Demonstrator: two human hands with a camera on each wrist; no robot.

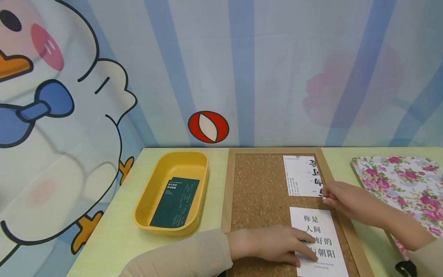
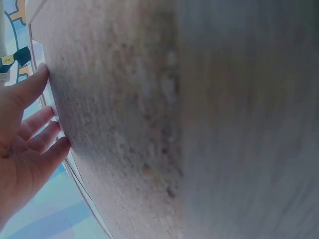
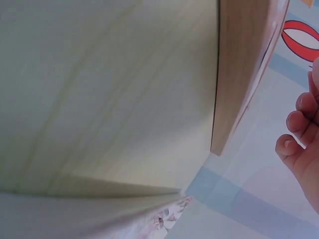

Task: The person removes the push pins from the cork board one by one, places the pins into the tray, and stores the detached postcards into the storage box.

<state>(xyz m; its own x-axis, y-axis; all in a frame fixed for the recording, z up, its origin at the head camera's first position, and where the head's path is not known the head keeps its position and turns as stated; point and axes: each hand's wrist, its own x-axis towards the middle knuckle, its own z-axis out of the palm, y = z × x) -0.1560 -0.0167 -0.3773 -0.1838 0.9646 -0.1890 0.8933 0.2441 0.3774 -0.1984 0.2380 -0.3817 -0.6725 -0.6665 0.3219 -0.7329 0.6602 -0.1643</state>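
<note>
A wood-framed cork board point(image 1: 259, 184) lies on the table with two printed white cards on its right part. My left hand point(image 1: 273, 244) rests its spread fingers on the lower card point(image 1: 328, 231), which bears large dark characters. In the left wrist view the fingertips point(image 2: 62, 144) meet the card low over the cork. At the lower right corner of the upper card point(image 1: 297, 177), my right hand point(image 1: 349, 202) pinches a tiny pale thing, mostly hidden by thumb and finger. The right wrist view catches that hand's curled fingers point(image 3: 296, 122) at its edge.
Left of the board stands a yellow tray point(image 1: 142, 211) with a dark green card point(image 1: 176, 202) inside. A floral-patterned board point(image 1: 408, 181) lies to the right, with a black object point(image 1: 406, 268) near its lower corner. A cartoon-printed backdrop point(image 1: 277, 77) rises behind the table.
</note>
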